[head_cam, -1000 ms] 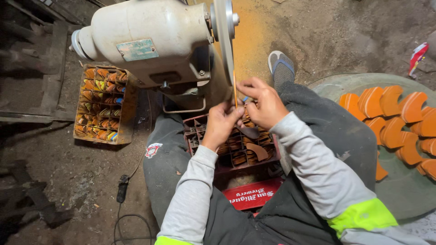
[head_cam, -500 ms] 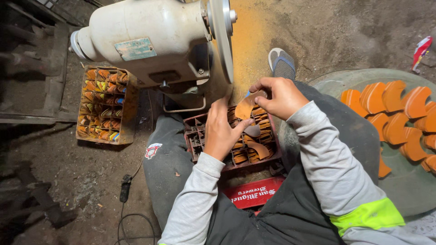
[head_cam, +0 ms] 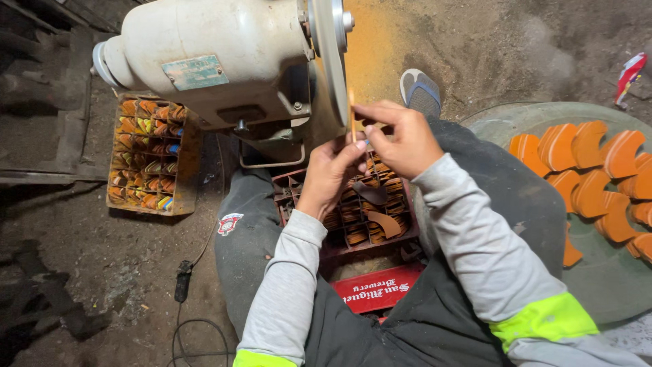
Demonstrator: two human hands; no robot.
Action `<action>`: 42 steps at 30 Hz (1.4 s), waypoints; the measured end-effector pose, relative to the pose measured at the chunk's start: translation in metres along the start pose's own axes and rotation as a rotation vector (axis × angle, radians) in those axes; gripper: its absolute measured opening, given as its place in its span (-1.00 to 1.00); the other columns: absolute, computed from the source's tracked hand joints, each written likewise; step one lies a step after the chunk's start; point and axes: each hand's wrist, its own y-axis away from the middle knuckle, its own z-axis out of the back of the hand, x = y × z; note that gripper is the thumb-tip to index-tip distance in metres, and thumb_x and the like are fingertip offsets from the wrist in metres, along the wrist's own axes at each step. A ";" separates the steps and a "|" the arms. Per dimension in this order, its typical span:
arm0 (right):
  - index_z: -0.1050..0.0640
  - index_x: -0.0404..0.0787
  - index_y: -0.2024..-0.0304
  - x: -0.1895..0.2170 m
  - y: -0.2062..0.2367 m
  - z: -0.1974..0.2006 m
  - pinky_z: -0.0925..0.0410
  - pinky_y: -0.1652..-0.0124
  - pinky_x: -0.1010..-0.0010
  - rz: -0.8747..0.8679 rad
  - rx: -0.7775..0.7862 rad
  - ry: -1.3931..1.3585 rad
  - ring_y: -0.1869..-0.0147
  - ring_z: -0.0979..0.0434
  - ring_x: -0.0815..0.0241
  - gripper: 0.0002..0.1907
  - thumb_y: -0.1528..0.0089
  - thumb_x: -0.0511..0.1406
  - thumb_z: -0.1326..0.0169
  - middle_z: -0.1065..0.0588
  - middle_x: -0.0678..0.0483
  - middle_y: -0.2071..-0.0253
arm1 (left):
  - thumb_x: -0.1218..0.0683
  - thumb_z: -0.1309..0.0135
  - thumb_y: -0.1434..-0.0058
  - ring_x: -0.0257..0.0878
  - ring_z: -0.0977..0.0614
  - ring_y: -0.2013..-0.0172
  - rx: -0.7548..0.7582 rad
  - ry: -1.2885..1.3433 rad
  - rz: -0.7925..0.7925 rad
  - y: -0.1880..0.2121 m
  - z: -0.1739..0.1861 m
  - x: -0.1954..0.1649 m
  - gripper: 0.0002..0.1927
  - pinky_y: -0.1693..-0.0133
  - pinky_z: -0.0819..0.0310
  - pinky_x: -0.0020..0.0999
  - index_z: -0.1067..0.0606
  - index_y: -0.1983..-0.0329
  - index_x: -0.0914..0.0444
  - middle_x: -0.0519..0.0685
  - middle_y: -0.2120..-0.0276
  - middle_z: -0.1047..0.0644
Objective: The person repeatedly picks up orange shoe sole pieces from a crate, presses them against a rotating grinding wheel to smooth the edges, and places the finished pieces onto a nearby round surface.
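Note:
Both my hands hold a thin orange-brown piece (head_cam: 351, 114) edge-on against the grey grinding wheel (head_cam: 331, 58) of a cream bench grinder (head_cam: 204, 58). My left hand (head_cam: 331, 173) grips it from below. My right hand (head_cam: 401, 139) pinches it from the right, fingers closed on it. Below my hands, between my knees, sits a dark red crate (head_cam: 353, 217) filled with brown curved pieces.
A second crate (head_cam: 151, 155) of orange pieces stands left of the grinder. A round grey tray (head_cam: 598, 272) at right carries several orange curved pieces (head_cam: 584, 163). A sandalled foot (head_cam: 421, 92) is past the wheel. A cable and plug (head_cam: 183, 285) lie on the dirt floor.
My hands lifted from over the red crate and brought the thin piece back up against the grinding wheel's edge.

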 end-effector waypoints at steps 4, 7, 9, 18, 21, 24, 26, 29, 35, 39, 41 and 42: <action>-0.57 -0.30 -0.16 -0.011 -0.010 -0.014 -0.43 -0.03 0.46 0.007 -0.035 -0.095 -0.07 -0.59 0.15 -0.48 -0.18 -0.57 0.13 -0.54 -0.07 -0.03 | 0.11 -0.17 -0.33 -0.30 -0.53 0.39 0.032 0.072 -0.003 -0.007 0.004 -0.005 -0.69 0.29 -0.54 -0.34 -0.49 -0.01 0.42 -0.02 0.34 -0.50; -0.58 -0.30 -0.16 -0.024 -0.010 -0.020 -0.41 -0.05 0.47 0.026 -0.048 -0.108 -0.10 -0.59 0.12 -0.44 -0.15 -0.59 0.16 -0.54 -0.09 -0.04 | 0.11 -0.18 -0.32 -0.30 -0.52 0.39 0.031 0.101 0.018 -0.010 0.009 0.000 -0.69 0.29 -0.53 -0.34 -0.49 -0.01 0.41 -0.02 0.34 -0.50; -0.59 -0.31 -0.15 -0.034 -0.007 -0.022 -0.41 -0.05 0.46 0.051 -0.043 -0.062 -0.10 -0.59 0.09 -0.45 -0.14 -0.59 0.15 -0.54 -0.10 -0.03 | 0.09 -0.19 -0.32 -0.29 -0.52 0.40 0.024 0.097 0.032 -0.009 0.015 0.007 -0.68 0.30 -0.52 -0.35 -0.49 -0.01 0.41 -0.01 0.33 -0.50; -0.61 -0.35 0.00 -0.061 0.007 -0.004 -0.45 0.00 0.35 -0.178 0.243 0.038 0.04 -0.68 0.06 -0.58 -0.10 -0.47 0.04 -0.64 -0.12 0.13 | 0.06 -0.29 -0.21 -0.45 -0.47 0.50 -0.202 -0.704 -0.131 0.005 0.022 0.047 -0.65 0.45 -0.38 -0.50 -0.59 0.09 0.44 -0.17 0.48 -0.55; -0.60 -0.34 -0.02 -0.044 0.006 -0.003 -0.46 0.04 0.37 -0.180 0.142 0.009 0.05 -0.68 0.04 -0.58 -0.12 -0.45 0.06 -0.62 -0.12 0.11 | 0.07 -0.25 -0.24 -0.39 -0.45 0.54 -0.116 -0.372 -0.015 0.003 0.012 0.035 -0.65 0.48 -0.34 -0.47 -0.55 0.05 0.44 -0.13 0.48 -0.51; -0.58 -0.35 -0.08 -0.025 -0.001 -0.011 -0.44 0.06 0.34 -0.040 0.020 0.096 0.04 -0.64 -0.02 -0.55 -0.13 -0.47 0.04 -0.57 -0.15 0.06 | 0.08 -0.20 -0.27 -0.33 -0.53 0.48 -0.035 -0.138 -0.014 -0.003 0.008 0.011 -0.68 0.40 -0.53 -0.38 -0.54 0.07 0.44 -0.06 0.41 -0.55; -0.59 -0.37 -0.12 -0.017 -0.007 -0.016 -0.43 -0.03 0.30 0.100 -0.061 0.172 0.01 -0.61 -0.08 -0.50 -0.12 -0.50 0.05 -0.56 -0.18 0.05 | 0.09 -0.19 -0.28 -0.33 -0.51 0.46 -0.008 -0.013 0.015 -0.006 0.008 0.000 -0.70 0.37 -0.53 -0.37 -0.54 0.06 0.43 -0.05 0.37 -0.54; -0.60 -0.35 -0.10 -0.016 -0.010 -0.020 -0.44 0.00 0.28 0.056 -0.054 0.164 0.03 -0.61 -0.09 -0.50 -0.10 -0.51 0.05 -0.55 -0.18 0.08 | 0.11 -0.19 -0.31 -0.32 -0.50 0.43 0.021 0.082 0.042 -0.007 0.010 0.000 -0.71 0.34 -0.52 -0.36 -0.52 0.05 0.43 -0.04 0.34 -0.52; -0.58 -0.38 -0.07 -0.034 0.007 -0.013 -0.44 -0.03 0.28 0.026 0.141 0.139 -0.02 -0.62 -0.10 -0.51 -0.09 -0.51 0.08 -0.57 -0.19 0.04 | 0.12 -0.21 -0.25 -0.33 -0.53 0.46 -0.030 -0.124 0.101 0.007 0.026 0.028 -0.67 0.37 -0.51 -0.39 -0.52 0.03 0.47 -0.04 0.36 -0.55; -0.60 -0.35 -0.05 -0.038 0.012 0.004 -0.43 -0.02 0.29 -0.066 0.321 0.101 -0.02 -0.64 -0.07 -0.56 -0.11 -0.48 0.03 -0.61 -0.15 0.07 | 0.11 -0.25 -0.15 -0.42 -0.56 0.46 -0.201 -0.687 -0.129 0.012 0.023 0.043 -0.56 0.40 -0.49 -0.49 -0.50 -0.05 0.42 -0.14 0.36 -0.61; -0.59 -0.32 -0.06 -0.034 0.012 0.008 -0.45 0.03 0.33 -0.161 0.314 0.021 0.03 -0.68 -0.01 -0.56 -0.14 -0.47 0.05 -0.63 -0.10 0.11 | 0.09 -0.25 -0.21 -0.40 -0.48 0.48 -0.151 -0.623 -0.137 0.009 0.018 0.040 -0.61 0.42 -0.42 -0.45 -0.56 -0.02 0.44 -0.11 0.42 -0.51; -0.58 -0.34 -0.06 -0.030 0.011 0.007 -0.45 0.04 0.32 -0.133 0.263 0.023 0.04 -0.67 -0.01 -0.57 -0.15 -0.47 0.05 -0.61 -0.11 0.11 | 0.09 -0.26 -0.23 -0.39 -0.44 0.49 -0.128 -0.591 -0.139 0.007 0.016 0.036 -0.63 0.43 -0.38 -0.44 -0.59 0.00 0.44 -0.09 0.45 -0.47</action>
